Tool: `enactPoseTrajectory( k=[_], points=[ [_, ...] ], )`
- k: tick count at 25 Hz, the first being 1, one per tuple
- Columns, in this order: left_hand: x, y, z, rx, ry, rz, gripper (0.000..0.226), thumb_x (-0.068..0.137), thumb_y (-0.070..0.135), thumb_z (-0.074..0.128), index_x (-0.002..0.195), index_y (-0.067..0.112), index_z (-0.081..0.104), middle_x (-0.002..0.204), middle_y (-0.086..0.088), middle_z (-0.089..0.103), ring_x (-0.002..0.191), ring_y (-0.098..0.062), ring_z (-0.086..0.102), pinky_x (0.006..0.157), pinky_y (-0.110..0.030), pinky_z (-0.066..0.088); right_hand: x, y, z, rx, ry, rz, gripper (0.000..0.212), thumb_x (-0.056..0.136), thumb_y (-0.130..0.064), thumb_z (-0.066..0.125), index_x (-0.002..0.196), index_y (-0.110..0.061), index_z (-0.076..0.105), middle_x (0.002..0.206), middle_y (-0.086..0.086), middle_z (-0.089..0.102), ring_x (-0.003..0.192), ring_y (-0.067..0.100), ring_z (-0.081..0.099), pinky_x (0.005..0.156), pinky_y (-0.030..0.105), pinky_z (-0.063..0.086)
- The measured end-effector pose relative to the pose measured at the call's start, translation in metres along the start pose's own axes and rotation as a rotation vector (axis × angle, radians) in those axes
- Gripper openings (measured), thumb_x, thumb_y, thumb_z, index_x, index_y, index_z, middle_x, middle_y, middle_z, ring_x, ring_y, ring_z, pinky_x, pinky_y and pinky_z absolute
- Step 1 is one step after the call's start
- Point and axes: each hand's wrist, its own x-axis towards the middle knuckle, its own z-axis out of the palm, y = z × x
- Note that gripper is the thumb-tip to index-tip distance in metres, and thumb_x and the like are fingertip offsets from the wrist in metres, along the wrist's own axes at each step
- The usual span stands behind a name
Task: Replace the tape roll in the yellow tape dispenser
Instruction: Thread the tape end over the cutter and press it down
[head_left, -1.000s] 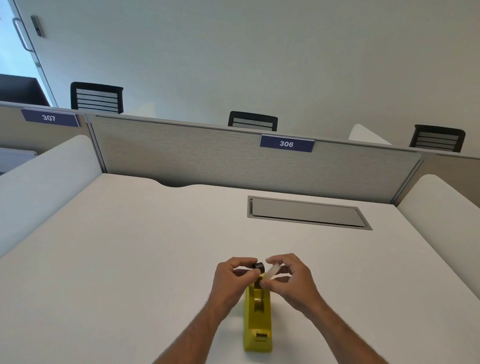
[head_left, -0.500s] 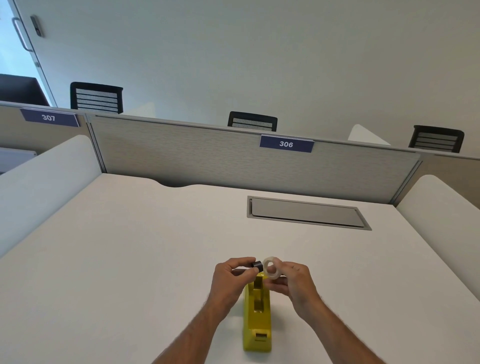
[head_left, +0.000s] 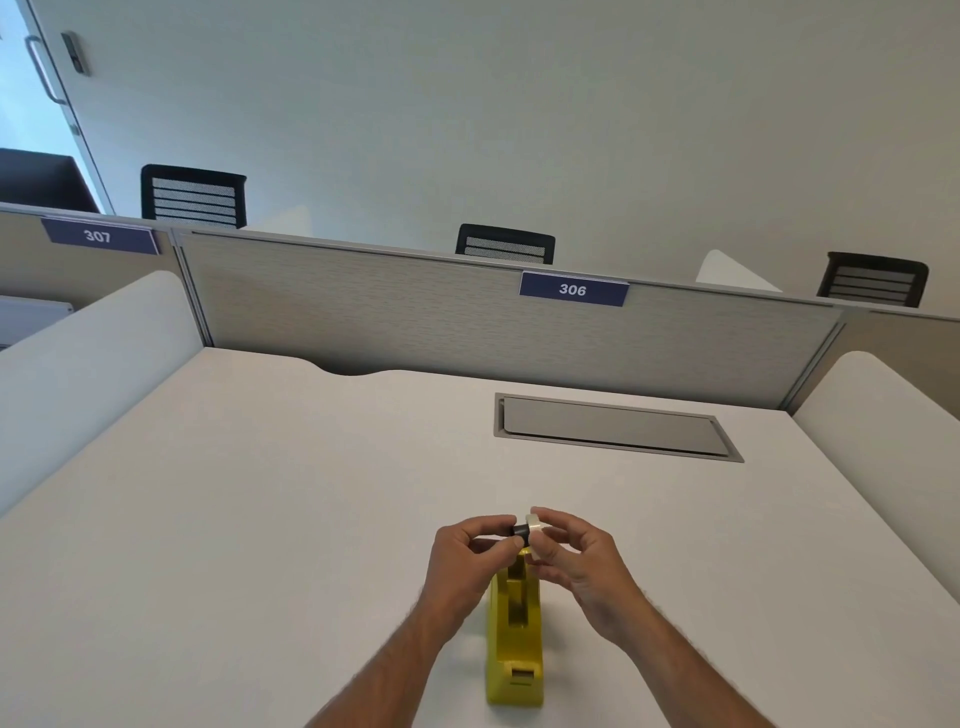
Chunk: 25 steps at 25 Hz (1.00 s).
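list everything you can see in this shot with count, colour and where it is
tape dispenser: 1, yellow, near middle of the desk, cradle empty
tape roll: 1, pale translucent, held above the dispenser's far end
spool core: 1, black, touching the roll's left side
desk: 1, white, fills the foreground
cable hatch: 1, grey, set in the desk, far right
partition: 1, grey-beige, along the desk's far edge
number signs: 2, dark blue, on the partition, 306 and 307
chairs: 3, black, behind the partition
door handle: 1, metal, top left
left hand: 1, pinching the core
right hand: 1, pinching the roll
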Motion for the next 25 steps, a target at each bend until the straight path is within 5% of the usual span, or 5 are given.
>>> enactPoseTrajectory(
  k=[6,12,20,25],
  points=[
    [-0.002,0.004,0.002,0.008,-0.073,0.02,0.029,0.075,0.037,0.083,0.103,0.031,0.08,0.095,0.004,0.082,0.088,-0.019,0.078,0.082,-0.032,0.064,0.0,0.002,-0.004,-0.071,-0.022,-0.052,0.053,0.062,-0.031,0.094,0.109,-0.019,0.073,0.115,0.011,0.07,0.098,0.031,0.073,0.08,0.043,0.063],
    [-0.003,0.001,0.0,-0.005,-0.117,0.005,0.025,0.083,0.015,0.079,0.105,0.027,0.08,0.098,-0.001,0.082,0.092,-0.021,0.078,0.087,-0.035,0.062,-0.003,0.004,-0.002,-0.148,0.017,-0.063,0.055,0.059,-0.028,0.096,0.107,-0.02,0.071,0.103,0.006,0.077,0.091,0.028,0.075,0.065,0.035,0.062],
    [-0.001,-0.007,0.0,0.101,-0.005,-0.067,0.02,0.076,0.011,0.084,0.094,0.021,0.083,0.089,0.002,0.082,0.088,-0.016,0.078,0.089,-0.041,0.063,-0.006,0.013,0.002,-0.331,0.043,-0.078,0.042,0.061,-0.039,0.093,0.099,-0.029,0.079,0.099,-0.004,0.079,0.091,0.018,0.075,0.084,0.039,0.061],
    [-0.001,-0.011,-0.003,0.188,-0.015,-0.049,0.021,0.082,0.009,0.079,0.093,0.026,0.083,0.089,0.007,0.082,0.087,-0.012,0.077,0.085,-0.033,0.064,-0.005,0.014,0.002,-0.422,0.035,-0.047,0.042,0.064,-0.015,0.094,0.102,-0.023,0.078,0.098,0.0,0.079,0.086,0.017,0.076,0.083,0.043,0.062]
  ],
)
